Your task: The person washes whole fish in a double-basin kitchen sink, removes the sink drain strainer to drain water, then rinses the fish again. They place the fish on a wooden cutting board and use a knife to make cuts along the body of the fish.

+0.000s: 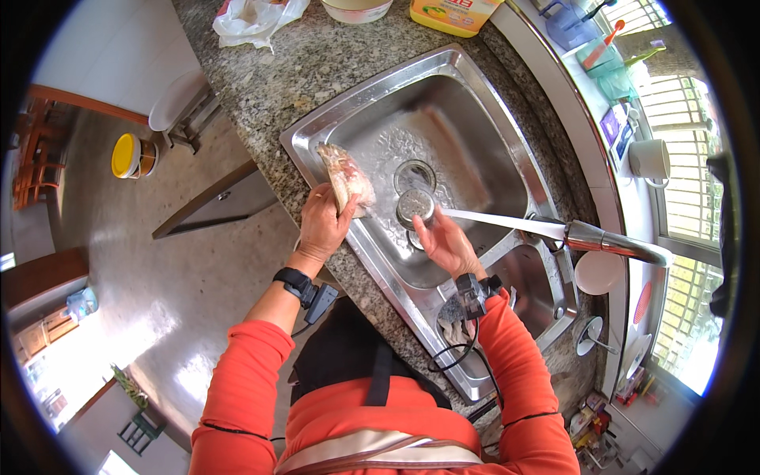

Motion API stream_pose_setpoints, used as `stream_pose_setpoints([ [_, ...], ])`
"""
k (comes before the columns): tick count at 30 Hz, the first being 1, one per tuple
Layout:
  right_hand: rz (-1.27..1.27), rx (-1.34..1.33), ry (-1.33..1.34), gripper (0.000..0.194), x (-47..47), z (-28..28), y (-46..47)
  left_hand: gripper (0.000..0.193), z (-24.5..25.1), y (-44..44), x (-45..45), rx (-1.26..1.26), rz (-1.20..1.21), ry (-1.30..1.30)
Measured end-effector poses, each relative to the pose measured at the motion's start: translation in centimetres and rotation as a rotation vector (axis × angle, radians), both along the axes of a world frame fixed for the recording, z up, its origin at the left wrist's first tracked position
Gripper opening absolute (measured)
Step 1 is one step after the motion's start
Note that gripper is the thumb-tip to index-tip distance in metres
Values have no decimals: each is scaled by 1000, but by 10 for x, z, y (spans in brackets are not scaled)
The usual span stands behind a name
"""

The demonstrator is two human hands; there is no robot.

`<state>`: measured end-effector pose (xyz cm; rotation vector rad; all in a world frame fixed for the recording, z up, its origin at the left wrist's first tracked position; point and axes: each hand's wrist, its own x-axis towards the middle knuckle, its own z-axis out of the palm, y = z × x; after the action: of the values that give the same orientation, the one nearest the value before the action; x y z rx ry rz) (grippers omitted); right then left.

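Note:
My left hand [323, 222] grips a piece of raw meat or fish [346, 178] with pale and reddish flesh, held over the near left rim of the steel sink [469, 119]. Over the basin, my right hand [446, 242] has its fingers at a round perforated metal drain strainer basket [415, 205], close to the drain opening [414, 174]. A white stream of water [504, 221] runs from the chrome faucet [617, 243] towards that hand. Water ripples on the basin's floor.
Above the sink, a plastic bag [255, 24], a bowl [356, 10] and a yellow container [454, 15] stand on the granite counter [285, 77]. A smaller basin [525, 285] with a cloth [454, 332] beside it lies right. Cups and a mug [647, 159] line the windowsill.

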<state>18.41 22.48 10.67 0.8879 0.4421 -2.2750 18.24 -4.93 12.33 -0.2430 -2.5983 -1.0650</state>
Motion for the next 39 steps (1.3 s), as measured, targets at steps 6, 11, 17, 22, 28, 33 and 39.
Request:
stream_pose_setpoints([
  [6, 709, 1330, 867, 13, 4, 10, -5, 23, 3, 1, 1, -15, 20, 3],
  [11, 575, 1801, 1371, 10, 12, 5, 3, 24, 2, 0, 0, -12, 6, 5],
  [17, 771, 1690, 1348, 12, 15, -5, 17, 24, -2, -1, 0, -29, 10, 15],
  [22, 682, 1297, 911, 12, 9, -16, 14, 23, 0, 1, 0, 3, 31, 19],
  [28, 434, 616, 275, 17, 7, -2, 1, 22, 4, 0, 0, -2, 14, 21],
  [33, 584, 1669, 1392, 15, 11, 20, -4, 20, 6, 1, -2, -1, 13, 25],
  [39, 708, 1377, 1454, 20, 22, 25, 6, 21, 11, 1, 0, 6, 17, 24],
])
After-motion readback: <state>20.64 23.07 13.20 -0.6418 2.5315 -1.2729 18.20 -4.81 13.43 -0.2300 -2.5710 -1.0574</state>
